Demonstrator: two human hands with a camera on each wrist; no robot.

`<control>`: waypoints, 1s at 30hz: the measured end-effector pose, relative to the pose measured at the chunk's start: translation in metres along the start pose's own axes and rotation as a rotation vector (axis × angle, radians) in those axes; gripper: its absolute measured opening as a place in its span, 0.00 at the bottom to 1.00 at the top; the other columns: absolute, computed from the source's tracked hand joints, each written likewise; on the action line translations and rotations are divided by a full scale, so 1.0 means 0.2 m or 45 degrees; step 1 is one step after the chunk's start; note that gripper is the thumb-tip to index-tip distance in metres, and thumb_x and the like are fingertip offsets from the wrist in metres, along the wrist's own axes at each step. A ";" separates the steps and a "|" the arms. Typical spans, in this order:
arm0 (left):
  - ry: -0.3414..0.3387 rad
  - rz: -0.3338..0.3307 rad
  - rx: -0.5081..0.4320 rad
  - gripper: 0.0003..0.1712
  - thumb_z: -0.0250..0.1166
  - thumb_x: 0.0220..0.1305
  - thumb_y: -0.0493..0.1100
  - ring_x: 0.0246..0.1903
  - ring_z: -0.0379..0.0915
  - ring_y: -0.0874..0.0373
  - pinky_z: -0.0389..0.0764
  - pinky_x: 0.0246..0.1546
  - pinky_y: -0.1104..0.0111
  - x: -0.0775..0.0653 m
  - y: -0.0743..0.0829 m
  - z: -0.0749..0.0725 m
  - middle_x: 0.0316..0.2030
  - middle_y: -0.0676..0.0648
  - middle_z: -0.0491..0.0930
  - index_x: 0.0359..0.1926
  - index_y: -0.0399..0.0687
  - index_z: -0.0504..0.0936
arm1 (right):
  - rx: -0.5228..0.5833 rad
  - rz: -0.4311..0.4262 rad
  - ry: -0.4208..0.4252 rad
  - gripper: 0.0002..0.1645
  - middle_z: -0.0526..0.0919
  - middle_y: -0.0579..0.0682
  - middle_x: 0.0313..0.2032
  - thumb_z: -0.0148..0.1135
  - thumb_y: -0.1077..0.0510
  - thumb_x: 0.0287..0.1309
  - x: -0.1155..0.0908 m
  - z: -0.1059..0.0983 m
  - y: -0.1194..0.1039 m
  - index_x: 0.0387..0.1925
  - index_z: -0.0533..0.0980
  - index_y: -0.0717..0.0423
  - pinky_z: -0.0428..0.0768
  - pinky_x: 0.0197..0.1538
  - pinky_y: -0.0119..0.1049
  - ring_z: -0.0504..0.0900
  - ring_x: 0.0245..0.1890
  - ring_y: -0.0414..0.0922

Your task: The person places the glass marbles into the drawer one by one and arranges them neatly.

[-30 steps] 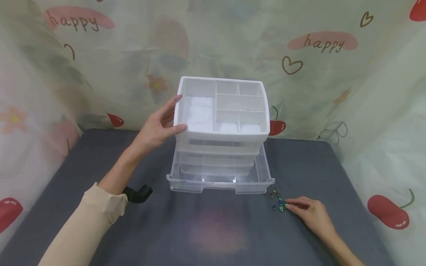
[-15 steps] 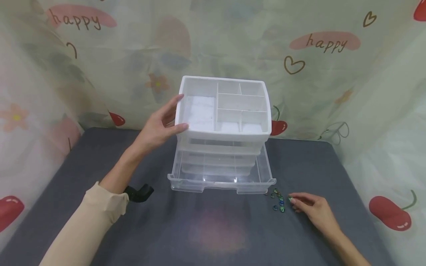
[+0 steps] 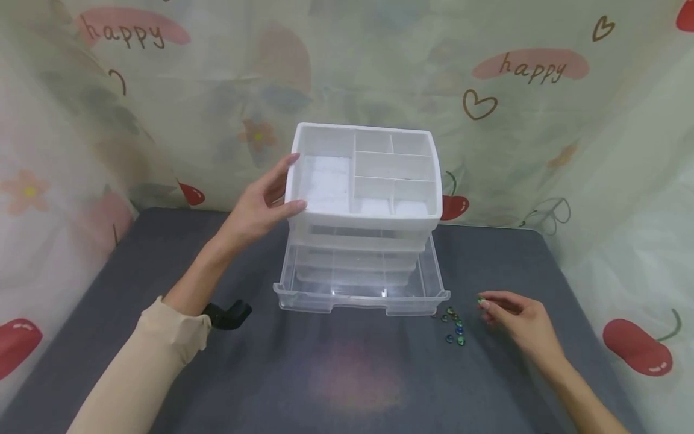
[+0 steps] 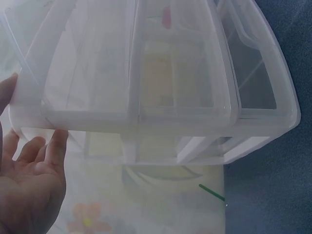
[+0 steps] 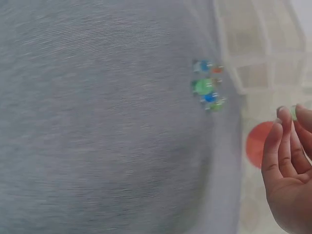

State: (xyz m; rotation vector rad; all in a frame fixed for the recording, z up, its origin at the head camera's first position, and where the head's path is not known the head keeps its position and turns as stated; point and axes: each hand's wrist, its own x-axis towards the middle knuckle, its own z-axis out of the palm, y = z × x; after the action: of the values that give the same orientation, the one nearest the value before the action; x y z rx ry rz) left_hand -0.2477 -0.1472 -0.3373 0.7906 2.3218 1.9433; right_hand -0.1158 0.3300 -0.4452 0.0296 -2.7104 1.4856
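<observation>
A white plastic drawer organizer [image 3: 394, 220] with a divided top tray stands at the back middle of the table. My left hand [image 3: 252, 208] grips its left side, thumb on the front rim and fingertips at the side edge. The bottom clear drawer [image 3: 358, 303] is pulled out towards me, with nothing visible inside. Right of that drawer, my right hand [image 3: 523, 322] pinches a small green glass marble [image 3: 481, 299] between thumb and fingertips, above the table. Several blue, green and amber marbles [image 5: 204, 87] lie in a loose cluster by the drawer's front right corner.
The dark grey tabletop [image 3: 260, 386] reaches forward to a patterned curtain [image 3: 358, 66] that hangs behind and at both sides. A black strap-like piece [image 3: 230, 315] sticks out at my left sleeve cuff [image 3: 176, 328].
My right hand has picked up the green marble from beside the cluster and moved up and to the right with it. The left hand stays on the organizer.
</observation>
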 end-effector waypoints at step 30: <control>0.008 -0.013 -0.028 0.46 0.67 0.65 0.34 0.72 0.57 0.50 0.70 0.61 0.68 0.00 0.01 0.00 0.74 0.42 0.58 0.78 0.59 0.55 | 0.134 -0.228 -0.055 0.14 0.88 0.55 0.41 0.64 0.58 0.66 0.13 -0.08 -0.54 0.50 0.82 0.60 0.81 0.40 0.32 0.85 0.35 0.43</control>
State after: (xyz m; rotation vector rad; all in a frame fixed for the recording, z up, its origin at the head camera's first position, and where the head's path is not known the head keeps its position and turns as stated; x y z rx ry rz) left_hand -0.2475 -0.1460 -0.3358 0.7705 2.2993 1.9666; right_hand -0.1359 0.2862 -0.3452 0.3040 -2.5788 1.5888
